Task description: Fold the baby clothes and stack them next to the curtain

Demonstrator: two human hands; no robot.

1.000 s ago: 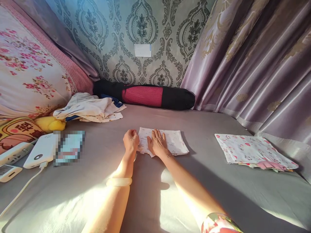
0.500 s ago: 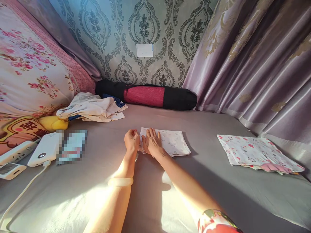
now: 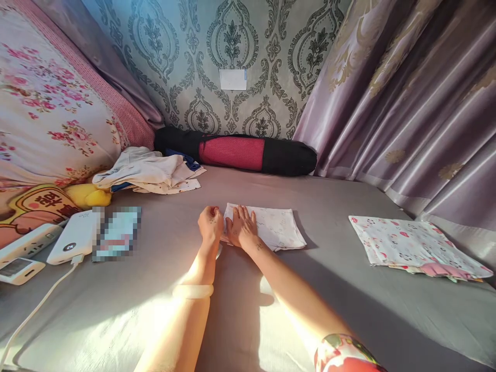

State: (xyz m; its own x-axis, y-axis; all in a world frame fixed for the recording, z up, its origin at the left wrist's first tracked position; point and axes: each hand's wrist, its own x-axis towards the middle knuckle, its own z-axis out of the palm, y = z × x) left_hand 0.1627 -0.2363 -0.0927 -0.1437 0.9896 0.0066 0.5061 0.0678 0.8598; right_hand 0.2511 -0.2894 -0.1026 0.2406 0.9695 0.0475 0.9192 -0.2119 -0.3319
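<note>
A folded white cloth (image 3: 279,227) with a faint print lies on the grey sheet in front of me. My right hand (image 3: 242,227) rests flat on its left part, fingers stretched out. Just beside the cloth's left edge, my left hand (image 3: 210,225) is closed with its fingers curled in. Whether it grips the cloth's edge or something small is hidden by the fingers. A pale bangle (image 3: 192,291) circles my left forearm.
A folded cloth with red and pink prints (image 3: 414,245) lies at the right. Crumpled clothes (image 3: 143,170) sit at the back left, near a black and red rolled bag (image 3: 232,153). On the left are a white power bank (image 3: 75,237), its cable (image 3: 46,294) and a power strip (image 3: 33,242).
The camera view has shifted a little, so the surroundings sit slightly farther right. Both hands have hardly moved, and the folded cloth stays in place under the right hand.
</note>
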